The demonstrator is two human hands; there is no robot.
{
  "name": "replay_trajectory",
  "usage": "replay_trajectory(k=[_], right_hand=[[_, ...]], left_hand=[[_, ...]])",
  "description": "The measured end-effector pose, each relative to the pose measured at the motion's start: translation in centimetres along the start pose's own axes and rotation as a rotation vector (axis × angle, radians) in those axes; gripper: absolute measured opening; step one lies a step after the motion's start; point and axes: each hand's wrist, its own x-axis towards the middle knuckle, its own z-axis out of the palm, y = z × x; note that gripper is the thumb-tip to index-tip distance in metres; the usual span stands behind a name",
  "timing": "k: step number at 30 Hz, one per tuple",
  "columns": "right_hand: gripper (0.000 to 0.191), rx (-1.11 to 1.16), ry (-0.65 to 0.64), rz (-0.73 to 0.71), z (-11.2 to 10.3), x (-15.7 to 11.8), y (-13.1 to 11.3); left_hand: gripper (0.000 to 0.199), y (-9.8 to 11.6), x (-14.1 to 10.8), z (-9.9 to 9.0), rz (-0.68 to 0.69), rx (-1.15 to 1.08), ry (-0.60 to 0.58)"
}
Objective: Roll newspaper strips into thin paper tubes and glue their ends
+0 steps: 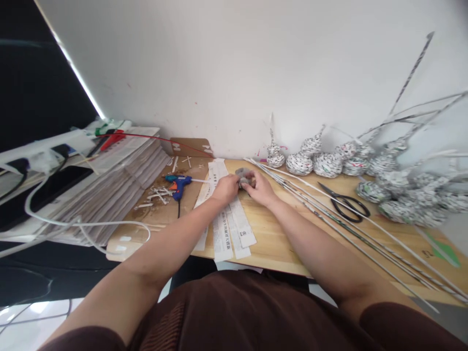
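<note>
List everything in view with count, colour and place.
small wad: one, grey, between both hands
newspaper strips: several, printed white, centre
wooden table: one, light brown, centre
glue gun: one, blue, left of hands
cardboard: two pieces, brown, under glue gun and against wall
scraps: many, white, beside glue gun
paper stack: one, pale, left
power strip: one, white, far left
cable: at least one, white, left
cord: one, red, upper left
scissors: one pair, black, right
rolled paper sticks: several, mostly white, right
gourd-shaped paper weavings: several, printed white, right
green piece: one, green, far right
wall: one, white, behind
shirt: one, brown, bottom
left hand: one, bare, holding wad
right hand: one, bare, holding wad
</note>
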Motion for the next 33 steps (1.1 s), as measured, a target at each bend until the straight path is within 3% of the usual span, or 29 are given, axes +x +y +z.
replay_trajectory(k=[2,5,9,16,19,23,27,33], right_hand=[[0.031,-0.064,-0.060,-0.060,-0.2,0.2,0.1],[0.019,-0.164,-0.134,-0.002,-0.3,0.7,0.0],[0.018,-0.259,-0.048,0.116,0.0,0.9,-0.5],[0.016,-0.335,0.093,0.164,0.4,0.8,-0.3],[0.019,-0.308,0.144,0.189,0.3,0.8,0.0],[0.024,-0.219,0.195,0.216,0.3,0.9,0.2],[0.030,-0.137,0.243,0.245,0.3,1.0,0.6],[0.028,-0.032,0.257,0.145,0.3,0.8,0.5]], left_hand=[[0.026,-0.3,0.2,0.0,0.025,0.013,-0.016],[0.022,-0.9,0.4,-0.4,0.039,0.045,-0.043],[0.023,-1.6,0.4,-1.0,-0.001,0.100,-0.032],[0.042,-1.2,-1.5,-1.6,-0.113,0.200,0.055],[0.034,-0.9,-2.6,-1.7,-0.108,0.028,0.009],[0.016,-0.7,-3.8,-1.4,0.019,-0.307,-0.087],[0.015,-0.5,-4.0,-0.9,0.038,-0.346,-0.077],[0.008,-0.3,-3.4,-0.5,0.057,-0.353,-0.046]])
